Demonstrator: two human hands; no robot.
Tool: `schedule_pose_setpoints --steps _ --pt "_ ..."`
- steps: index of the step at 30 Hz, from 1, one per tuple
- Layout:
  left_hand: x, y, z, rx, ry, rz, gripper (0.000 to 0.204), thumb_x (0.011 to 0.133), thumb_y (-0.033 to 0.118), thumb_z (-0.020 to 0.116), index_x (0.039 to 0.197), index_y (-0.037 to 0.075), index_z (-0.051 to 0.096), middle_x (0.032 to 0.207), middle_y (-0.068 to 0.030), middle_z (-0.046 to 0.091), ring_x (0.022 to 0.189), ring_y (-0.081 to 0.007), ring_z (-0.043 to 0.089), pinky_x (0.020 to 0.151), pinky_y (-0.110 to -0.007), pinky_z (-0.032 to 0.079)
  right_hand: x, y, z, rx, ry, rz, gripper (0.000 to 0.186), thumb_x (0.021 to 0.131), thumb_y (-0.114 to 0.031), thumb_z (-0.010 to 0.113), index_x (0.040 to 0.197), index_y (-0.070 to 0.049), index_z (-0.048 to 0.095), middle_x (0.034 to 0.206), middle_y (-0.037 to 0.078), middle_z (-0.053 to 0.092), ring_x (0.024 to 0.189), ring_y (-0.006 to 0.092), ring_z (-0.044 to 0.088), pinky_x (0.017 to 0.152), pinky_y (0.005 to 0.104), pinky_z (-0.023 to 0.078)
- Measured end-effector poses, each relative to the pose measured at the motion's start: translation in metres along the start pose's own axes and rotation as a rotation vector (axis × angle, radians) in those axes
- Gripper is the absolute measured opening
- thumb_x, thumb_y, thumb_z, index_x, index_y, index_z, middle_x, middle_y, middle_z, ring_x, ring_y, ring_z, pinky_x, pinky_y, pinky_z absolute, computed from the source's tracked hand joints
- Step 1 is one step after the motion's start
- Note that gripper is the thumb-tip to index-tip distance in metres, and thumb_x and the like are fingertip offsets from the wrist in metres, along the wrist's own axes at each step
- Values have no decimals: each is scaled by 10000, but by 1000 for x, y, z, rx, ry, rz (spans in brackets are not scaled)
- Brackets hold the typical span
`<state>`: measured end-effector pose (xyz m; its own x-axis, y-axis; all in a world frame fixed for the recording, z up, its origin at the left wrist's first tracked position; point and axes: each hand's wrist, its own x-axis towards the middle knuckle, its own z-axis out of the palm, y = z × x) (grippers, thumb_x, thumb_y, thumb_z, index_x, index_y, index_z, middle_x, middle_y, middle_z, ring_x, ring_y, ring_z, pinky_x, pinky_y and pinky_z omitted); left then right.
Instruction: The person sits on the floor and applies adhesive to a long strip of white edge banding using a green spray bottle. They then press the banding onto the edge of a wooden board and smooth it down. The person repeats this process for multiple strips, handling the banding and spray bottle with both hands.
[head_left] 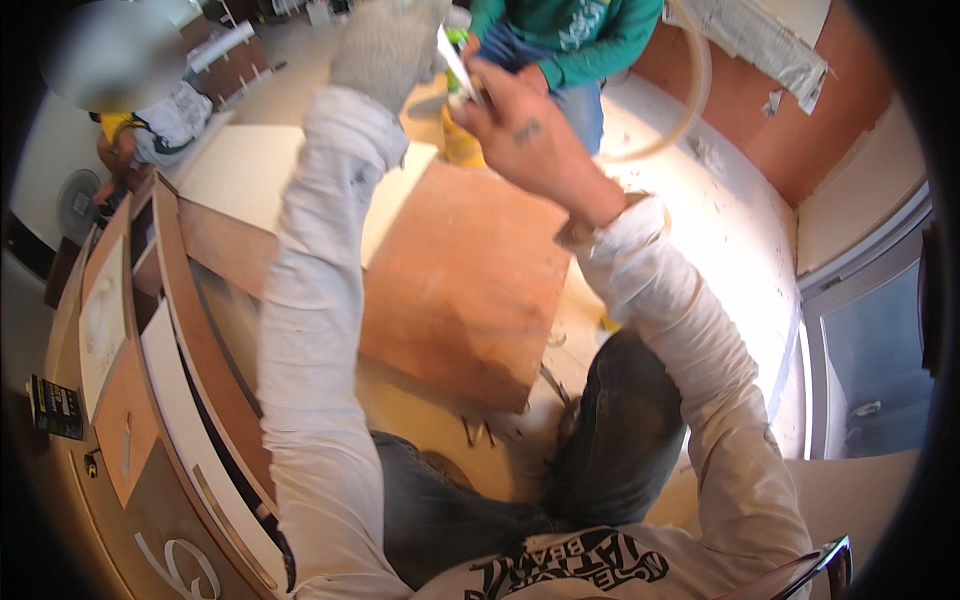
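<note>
Both my arms reach up and forward in light long sleeves. My left hand (pixel 390 55), in a grey knit glove, is at the top edge of the view, and its fingers cannot be made out. Close to its right is my bare right hand (pixel 530 135), closed on a thin white strip-like piece (pixel 455 62) that tilts up toward the glove. What exactly this piece is cannot be told. Below the hands, a reddish-brown wood panel (pixel 460 285) lies on the floor in front of my legs.
A person in a green top (pixel 610 40) sits ahead, near a yellow bucket (pixel 462 140). Another person (pixel 170 125) sits at far left beside a fan (pixel 80 205). A pale board (pixel 240 165) lies behind the panel. Wooden cabinet parts (pixel 200 350) line the left; a glass door (pixel 870 340) stands right.
</note>
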<state>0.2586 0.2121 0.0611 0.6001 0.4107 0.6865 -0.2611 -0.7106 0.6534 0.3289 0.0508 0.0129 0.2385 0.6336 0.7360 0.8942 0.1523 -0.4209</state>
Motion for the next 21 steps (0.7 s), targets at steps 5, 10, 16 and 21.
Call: schedule_pose_setpoints --steps 5,10,16,21 --pt "0 -5 9 -352 125 -264 291 913 300 625 987 24 680 765 -43 699 508 -74 535 455 -217 435 -37 69 10 -38 -118 348 425 911 -214 590 1203 88 526 1002 294 630 939 411 617 824 430 479" --pt "5 -13 4 -267 158 -252 328 924 306 609 951 -10 691 819 -93 714 575 -89 573 552 -226 473 -42 87 22 226 31 380 470 953 -285 565 1251 76 523 1152 225 627 1075 293 609 929 349 449" --pt "-1 -27 -1 -228 49 -142 374 926 363 623 987 2 697 803 -70 694 642 -116 583 643 -250 472 40 8 -8 558 223 230 569 983 -328 532 1386 53 408 1272 140 585 1140 172 542 979 294 405" --pt "-14 14 3 -352 -39 -162 375 895 388 659 964 24 714 701 -27 634 653 -105 557 634 -274 441 92 -24 -23 793 303 102 432 998 -356 488 1187 29 539 1121 134 626 1047 204 593 965 365 454"
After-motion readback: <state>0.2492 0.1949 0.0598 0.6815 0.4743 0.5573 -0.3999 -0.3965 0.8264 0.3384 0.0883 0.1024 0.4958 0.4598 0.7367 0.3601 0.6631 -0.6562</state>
